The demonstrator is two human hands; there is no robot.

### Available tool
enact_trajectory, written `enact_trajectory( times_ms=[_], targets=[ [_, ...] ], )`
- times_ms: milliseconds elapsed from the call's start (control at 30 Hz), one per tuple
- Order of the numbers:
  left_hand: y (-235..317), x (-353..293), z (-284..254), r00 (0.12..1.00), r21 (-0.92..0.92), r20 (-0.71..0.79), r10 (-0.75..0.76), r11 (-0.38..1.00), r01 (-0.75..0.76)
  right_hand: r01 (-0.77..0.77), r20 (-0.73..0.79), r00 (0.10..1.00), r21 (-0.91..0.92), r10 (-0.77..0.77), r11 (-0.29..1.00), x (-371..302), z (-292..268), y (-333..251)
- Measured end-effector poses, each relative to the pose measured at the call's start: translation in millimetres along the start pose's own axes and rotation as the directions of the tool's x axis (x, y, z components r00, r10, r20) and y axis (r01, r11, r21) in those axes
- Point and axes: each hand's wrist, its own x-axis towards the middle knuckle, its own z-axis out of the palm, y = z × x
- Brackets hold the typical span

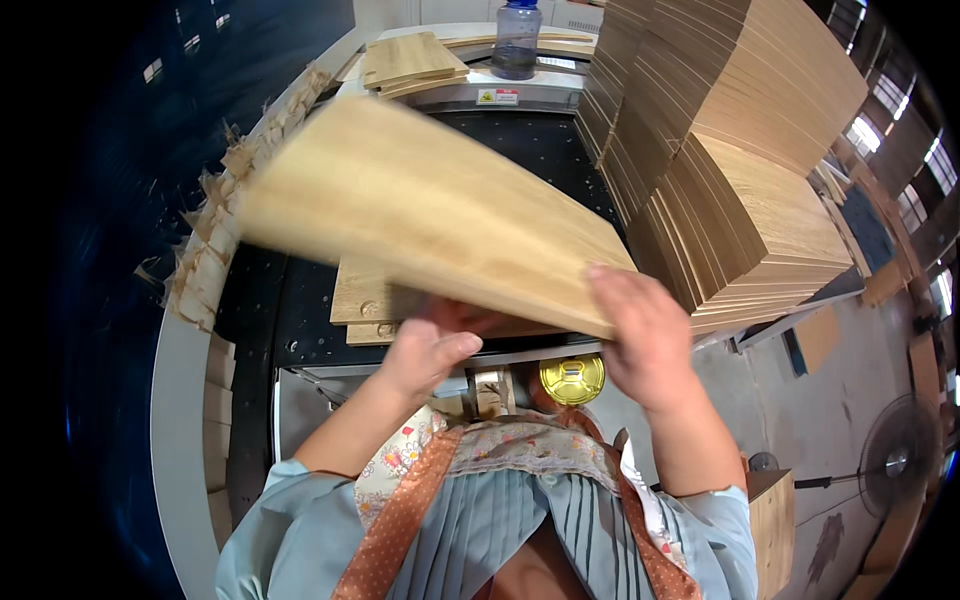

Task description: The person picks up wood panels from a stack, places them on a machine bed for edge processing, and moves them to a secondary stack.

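Note:
A pale wood-grain board (430, 205) is raised and tilted above the black work surface, its far left end blurred. My right hand (645, 335) is closed on the board's right end, thumb on the upper face. Beneath the near edge is my left hand (425, 350), thumb apart; its fingers are partly hidden and blurred, and I cannot tell whether they grip the board. Below it, other boards (362, 300) lie on the work surface, with round recesses near their left corners. The raised board covers most of them.
Tall stacks of boards (740, 220) rise at the right. Farther back are a few boards (412, 60) and a blue-lidded bottle (516, 40). A jagged-edged rail (215, 235) runs along the left. A yellow round lid (572, 380) shows below the front edge; a fan (895, 462) stands lower right.

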Motion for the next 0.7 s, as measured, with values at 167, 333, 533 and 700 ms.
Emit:
enact_trajectory(
  times_ms=[167,333,533,700],
  targets=[
    [-10.3,1.4,20.9,0.963,-0.392,-0.235,-0.129,0.92,0.028,0.194,0.17,0.969,-0.081,-0.179,0.978,6.9,47.3,-16.6],
    [-21.0,-8.8,-14.2,0.969,-0.411,-0.192,-0.158,0.909,0.067,0.045,0.299,0.954,-0.077,-0.019,0.996,-2.7,35.7,-7.8],
    [-22.3,-12.3,-34.1,0.983,-0.4,-0.163,-0.088,0.916,0.015,-0.516,0.035,0.855,-0.035,0.517,0.856,-89.5,34.1,35.6],
    [-22.8,-12.2,-52.5,0.994,-0.43,-0.091,-0.058,0.903,0.013,-0.548,-0.03,0.83,0.146,0.557,0.824,-121.6,66.8,64.1]
  ],
)
